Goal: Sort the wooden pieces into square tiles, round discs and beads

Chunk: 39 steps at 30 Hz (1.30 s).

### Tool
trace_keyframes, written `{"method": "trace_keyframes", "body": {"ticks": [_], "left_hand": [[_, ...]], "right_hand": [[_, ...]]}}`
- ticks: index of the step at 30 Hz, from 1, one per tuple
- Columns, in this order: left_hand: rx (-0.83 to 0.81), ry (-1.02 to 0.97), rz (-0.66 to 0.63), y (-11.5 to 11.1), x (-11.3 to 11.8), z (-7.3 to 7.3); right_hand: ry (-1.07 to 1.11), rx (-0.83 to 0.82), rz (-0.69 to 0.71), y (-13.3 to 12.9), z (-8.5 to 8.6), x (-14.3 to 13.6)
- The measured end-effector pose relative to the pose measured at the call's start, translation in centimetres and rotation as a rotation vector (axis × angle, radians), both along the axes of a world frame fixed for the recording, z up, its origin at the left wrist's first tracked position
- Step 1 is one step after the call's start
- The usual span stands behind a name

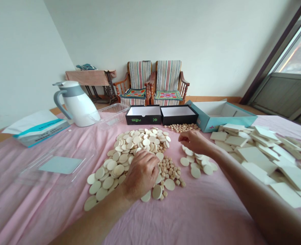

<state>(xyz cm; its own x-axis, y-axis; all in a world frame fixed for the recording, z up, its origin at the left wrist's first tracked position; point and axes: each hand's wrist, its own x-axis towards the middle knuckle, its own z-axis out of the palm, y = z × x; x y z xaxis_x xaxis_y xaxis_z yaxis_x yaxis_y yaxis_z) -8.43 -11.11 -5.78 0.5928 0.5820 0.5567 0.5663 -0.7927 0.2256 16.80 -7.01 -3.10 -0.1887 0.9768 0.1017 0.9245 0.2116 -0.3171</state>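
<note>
My left hand (142, 173) is closed, knuckles up, over a large heap of round wooden discs (123, 158). Its fingertips are hidden, so whatever they grip cannot be made out. Just right of that hand, small wooden beads (169, 168) lie mixed with several discs. My right hand (195, 141) hovers with its fingers curled together, between a smaller group of discs (195, 172) and a far pile of beads (182, 128). Anything inside those fingers is too small or covered to see.
Two black boxes with white insides, a left box (143, 119) and a right box (179, 118), stand behind the heaps beside a teal box (225, 121). Square wooden tiles (257, 153) pile up at right. A white jug (80, 107), tissue pack (42, 131) and clear plastic tray (112, 114) are left.
</note>
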Motion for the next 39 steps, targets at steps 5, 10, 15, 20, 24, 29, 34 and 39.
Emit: {"method": "trace_keyframes", "body": {"ticks": [5,10,15,20,24,29,34,39], "left_hand": [[0.0,0.01,0.006,0.0,0.0,0.0],[0.001,0.021,0.006,0.0,-0.1,-0.1],[0.002,0.017,0.005,0.1,-0.1,-0.2],[0.019,0.006,0.002,0.0,0.0,-0.2],[0.04,-0.021,0.005,0.0,0.0,0.0],[0.066,-0.05,0.031,0.2,-0.3,0.4],[0.087,-0.083,0.064,0.6,-0.7,0.5],[0.092,-0.086,0.069,0.7,-0.7,0.5]], "right_hand": [[0.0,-0.177,0.271,-1.9,0.4,-3.2],[-0.022,-0.104,0.261,-2.2,-1.3,-5.1],[-0.084,-0.103,0.216,-1.7,-1.4,-4.6],[-0.195,0.005,-0.121,-0.3,-0.9,-1.4],[-0.148,0.103,-0.238,0.5,-1.5,-0.5],[0.067,0.144,0.081,0.3,-3.2,-3.0],[0.063,0.127,0.064,0.2,-4.8,-4.6],[0.072,0.129,0.047,0.2,-3.7,-4.2]]}}
